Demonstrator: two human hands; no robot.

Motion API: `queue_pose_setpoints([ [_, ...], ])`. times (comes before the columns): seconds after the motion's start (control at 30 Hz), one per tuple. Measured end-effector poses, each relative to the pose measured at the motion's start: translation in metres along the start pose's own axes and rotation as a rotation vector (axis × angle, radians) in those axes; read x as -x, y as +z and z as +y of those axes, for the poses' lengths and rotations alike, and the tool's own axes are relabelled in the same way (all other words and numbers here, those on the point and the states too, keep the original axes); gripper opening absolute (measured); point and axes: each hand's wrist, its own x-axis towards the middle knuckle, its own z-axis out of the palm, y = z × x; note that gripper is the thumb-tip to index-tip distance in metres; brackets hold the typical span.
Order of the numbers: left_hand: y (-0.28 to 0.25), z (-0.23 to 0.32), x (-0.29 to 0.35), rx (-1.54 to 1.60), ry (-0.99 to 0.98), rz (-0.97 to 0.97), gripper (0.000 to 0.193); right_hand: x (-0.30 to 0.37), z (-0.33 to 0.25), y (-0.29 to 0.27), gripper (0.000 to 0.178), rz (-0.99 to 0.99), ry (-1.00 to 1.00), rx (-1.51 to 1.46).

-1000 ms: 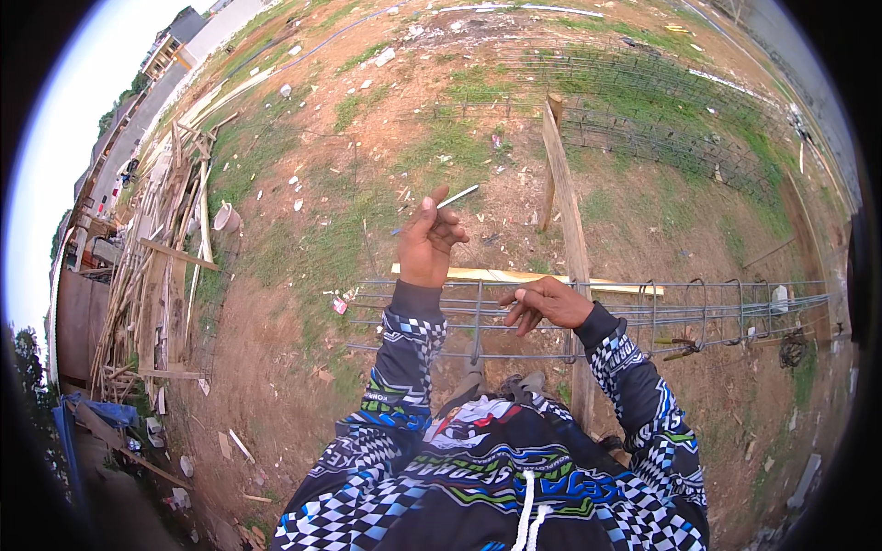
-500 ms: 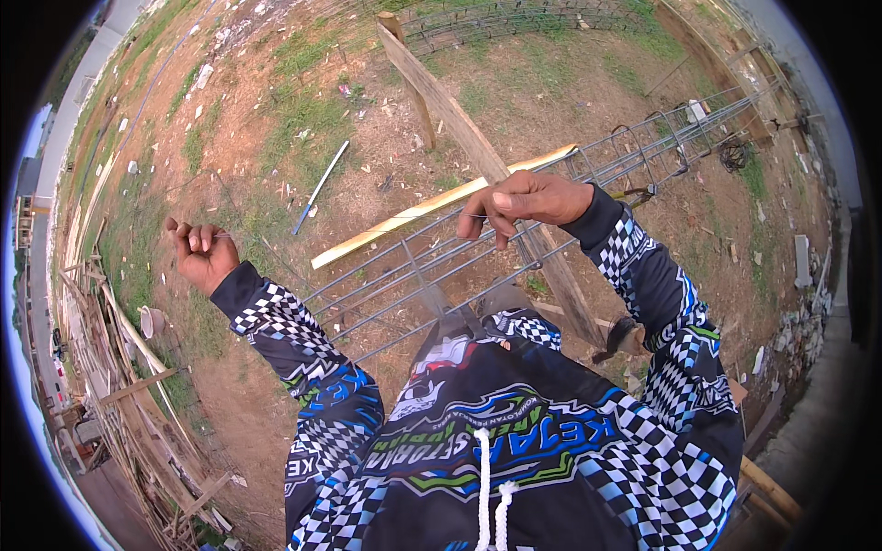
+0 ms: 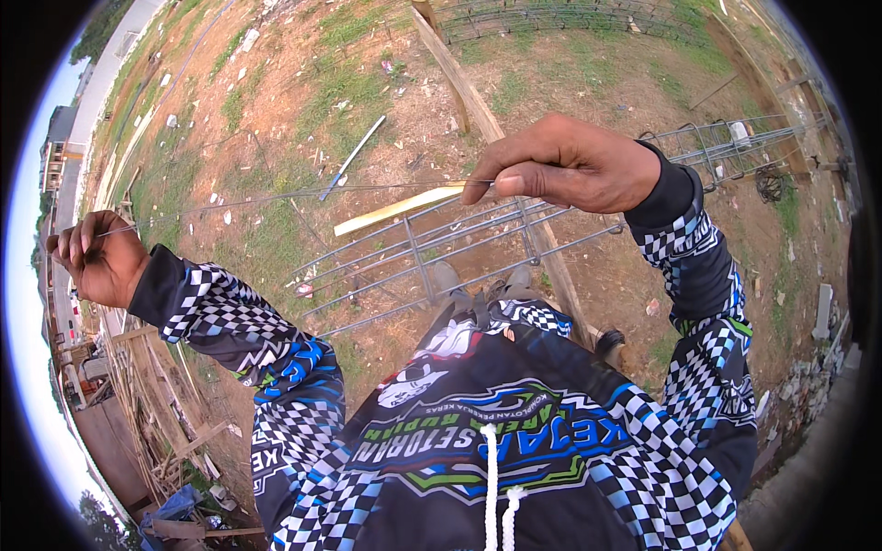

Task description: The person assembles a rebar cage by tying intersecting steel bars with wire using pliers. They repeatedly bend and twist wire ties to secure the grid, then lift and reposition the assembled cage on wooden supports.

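A thin wire runs across in front of me, stretched nearly straight between my two hands. My left hand, raised at the far left, is closed with its fingers pinched on one end of the wire. At the right, my right hand pinches the wire between thumb and bent fingers, palm turned down. Below that hand lies a steel rebar cage, long bars with square stirrups, reaching from near my legs toward the far right. Both hands are above the cage, apart from it.
A wooden beam on a post passes under the cage. A pale timber strip lies beside the bars, with a thin blue-and-white strip beyond. Scrap timber is piled at the left; another cage lies at the back.
My hands have risen and spread apart, the left going far to the left and the right moving up and right. The wire between them is now drawn out longer.
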Motion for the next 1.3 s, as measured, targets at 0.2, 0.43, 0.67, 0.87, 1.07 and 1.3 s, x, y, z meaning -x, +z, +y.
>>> queue_pose_setpoints([
  [0.2, 0.011, -0.03, 0.027, 0.064, -0.207, 0.022, 0.012, 0.029, 0.021, -0.007, 0.032, -0.238, 0.294, -0.215],
  [0.43, 0.068, -0.288, 0.207, -0.38, -0.509, 0.28, 0.032, 0.067, 0.103, -0.009, 0.059, 0.303, 0.033, 0.614],
  [0.67, 0.005, -0.373, 0.264, -0.61, -0.954, -0.116, 0.041, 0.077, 0.167, 0.02, 0.026, 0.652, 0.563, 0.224],
  [0.87, -0.08, -0.391, 0.33, -1.241, -1.127, -0.638, 0.038, 0.123, 0.175, 0.015, 0.025, 0.765, 0.656, 0.365],
  [1.07, -0.078, -0.383, 0.33, -1.116, -1.313, -0.333, 0.037, 0.143, 0.178, 0.042, 0.025, 0.735, 0.841, 0.297],
  [1.3, -0.085, -0.383, 0.321, -1.074, -1.296, -0.304, 0.041, 0.12, 0.172, 0.071, 0.028, 0.583, 0.632, 0.35],
])
